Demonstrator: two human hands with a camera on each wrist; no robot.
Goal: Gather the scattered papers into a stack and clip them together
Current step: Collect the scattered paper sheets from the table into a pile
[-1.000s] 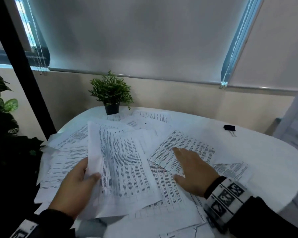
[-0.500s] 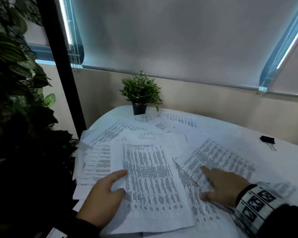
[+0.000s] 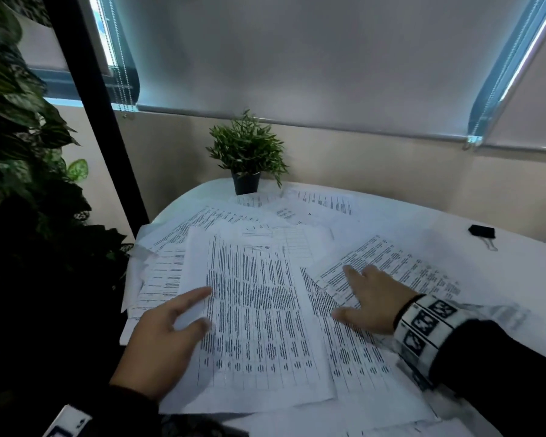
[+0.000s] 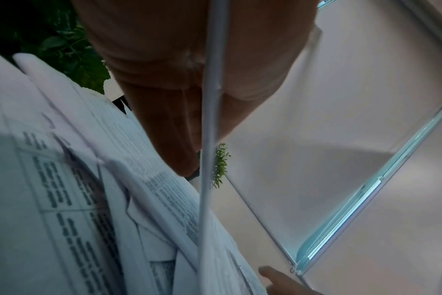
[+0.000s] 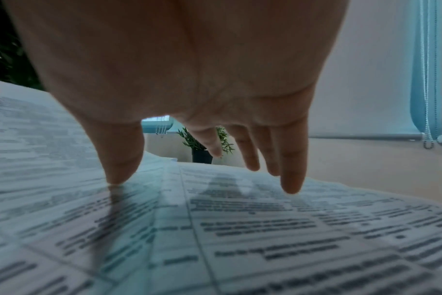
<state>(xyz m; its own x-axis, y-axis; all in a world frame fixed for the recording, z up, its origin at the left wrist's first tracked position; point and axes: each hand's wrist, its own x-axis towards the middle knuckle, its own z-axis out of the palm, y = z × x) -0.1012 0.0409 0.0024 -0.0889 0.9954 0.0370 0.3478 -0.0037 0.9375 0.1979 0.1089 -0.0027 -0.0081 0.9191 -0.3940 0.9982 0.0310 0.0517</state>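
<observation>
Several printed sheets lie scattered and overlapping on the white table (image 3: pixel 517 279). My left hand (image 3: pixel 207 307) pinches the left edge of the top sheet (image 3: pixel 259 326), which lies on the pile. In the left wrist view that sheet's edge (image 4: pixel 209 99) runs between the thumb and fingers of the left hand (image 4: pixel 207 151). My right hand (image 3: pixel 344 291) rests flat, fingers spread, on an angled sheet (image 3: pixel 391 260). In the right wrist view the right hand (image 5: pixel 202 179) has straight fingers, with the thumb tip on the paper. A black binder clip (image 3: pixel 481 231) lies apart at the far right.
A small potted plant (image 3: pixel 246 181) stands at the table's far edge, touching the farthest sheets. A large leafy plant (image 3: pixel 19 184) and a black post (image 3: pixel 98 121) crowd the left side. Some sheets hang over the table's left edge (image 3: pixel 133 279).
My left hand has lowered the sheets it held up, so they now lie on the pile. The right hand stays on the angled sheet. The head view has swung left.
</observation>
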